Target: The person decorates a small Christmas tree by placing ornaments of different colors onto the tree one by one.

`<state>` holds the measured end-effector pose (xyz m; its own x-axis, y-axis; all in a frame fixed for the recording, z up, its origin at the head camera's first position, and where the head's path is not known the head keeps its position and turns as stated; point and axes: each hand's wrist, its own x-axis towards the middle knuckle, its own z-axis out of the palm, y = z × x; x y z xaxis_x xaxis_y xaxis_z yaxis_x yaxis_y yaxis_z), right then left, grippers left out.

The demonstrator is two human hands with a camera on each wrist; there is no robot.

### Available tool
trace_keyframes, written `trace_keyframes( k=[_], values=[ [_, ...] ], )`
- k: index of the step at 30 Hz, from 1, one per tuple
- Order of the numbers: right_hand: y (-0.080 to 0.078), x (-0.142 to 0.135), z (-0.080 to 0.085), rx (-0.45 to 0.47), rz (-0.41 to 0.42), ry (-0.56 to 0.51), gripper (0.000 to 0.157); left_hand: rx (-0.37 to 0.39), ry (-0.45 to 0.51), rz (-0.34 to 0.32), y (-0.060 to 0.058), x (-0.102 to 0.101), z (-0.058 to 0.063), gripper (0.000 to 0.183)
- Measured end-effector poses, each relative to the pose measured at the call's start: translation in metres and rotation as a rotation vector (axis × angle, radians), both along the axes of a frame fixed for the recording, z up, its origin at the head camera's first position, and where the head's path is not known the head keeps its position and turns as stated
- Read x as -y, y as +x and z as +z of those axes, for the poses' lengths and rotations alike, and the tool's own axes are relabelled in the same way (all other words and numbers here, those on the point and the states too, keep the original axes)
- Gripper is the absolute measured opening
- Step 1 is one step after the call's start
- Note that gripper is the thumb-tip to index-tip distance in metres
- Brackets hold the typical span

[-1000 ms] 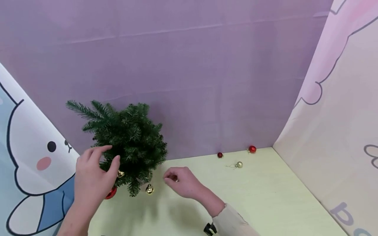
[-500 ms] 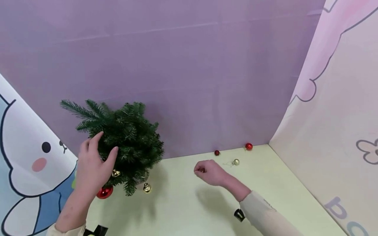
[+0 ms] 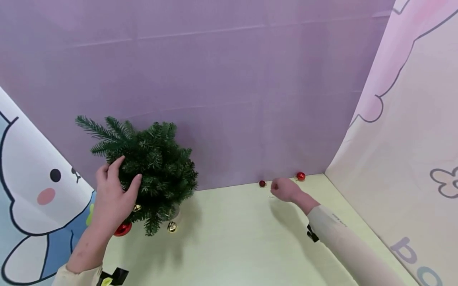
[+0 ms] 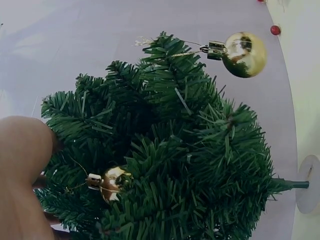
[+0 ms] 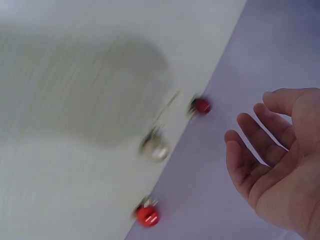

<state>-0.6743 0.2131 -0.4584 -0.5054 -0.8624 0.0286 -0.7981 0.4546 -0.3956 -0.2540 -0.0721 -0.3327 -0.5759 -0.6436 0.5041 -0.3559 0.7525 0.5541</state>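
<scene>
A small artificial Christmas tree (image 3: 154,167) stands at the left of the table, leaning toward the wall. My left hand (image 3: 114,198) rests against its left side, thumb apart from the fingers; in the left wrist view the fingertips reach in among the branches. Two gold balls hang on it, one shiny gold ball (image 4: 245,55) at a branch tip and another gold ball (image 4: 114,184) near my thumb. A larger red ball (image 3: 123,229) hangs low, partly behind my wrist. My right hand (image 3: 286,190), empty with loosely bent fingers, hovers over a pale gold ball (image 5: 156,149), which it hides in the head view.
By the back wall lie a small dark red ball (image 3: 262,184) and a brighter red ball (image 3: 301,176), either side of my right hand. A purple cloth wall (image 3: 232,99) backs the pale table (image 3: 229,238); printed panels flank it. Black straps circle both wrists.
My right hand has travelled from beside the tree, rightward and back, to above the pale gold ball. My left hand stays at the tree. The head view has shifted slightly.
</scene>
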Motion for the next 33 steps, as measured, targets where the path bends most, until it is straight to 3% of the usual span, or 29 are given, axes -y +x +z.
trace_keyframes(
  k=[4, 10, 16, 20, 28, 33],
  values=[
    [-0.026, -0.014, -0.008, -0.028, -0.060, 0.062, 0.010, 0.016, 0.012, -0.011, 0.002, 0.001, -0.003, 0.069],
    [-0.049, -0.035, -0.026, -0.045, -0.095, 0.071, 0.030, 0.021, 0.024, -0.028, 0.004, 0.002, -0.005, 0.068],
    [-0.056, -0.047, -0.045, -0.029, -0.115, 0.090, 0.045, 0.044, 0.025, -0.064, 0.006, 0.005, -0.005, 0.066],
    [-0.062, -0.048, -0.050, -0.021, -0.159, 0.125, 0.050, 0.031, 0.021, -0.094, 0.005, 0.010, -0.004, 0.064],
    [-0.067, -0.043, -0.055, -0.044, -0.150, 0.153, 0.045, 0.004, 0.030, -0.158, 0.007, 0.025, -0.004, 0.062],
    [-0.064, -0.048, -0.063, -0.007, -0.167, 0.166, 0.037, -0.013, 0.051, -0.186, 0.010, 0.016, -0.004, 0.060]
  ],
)
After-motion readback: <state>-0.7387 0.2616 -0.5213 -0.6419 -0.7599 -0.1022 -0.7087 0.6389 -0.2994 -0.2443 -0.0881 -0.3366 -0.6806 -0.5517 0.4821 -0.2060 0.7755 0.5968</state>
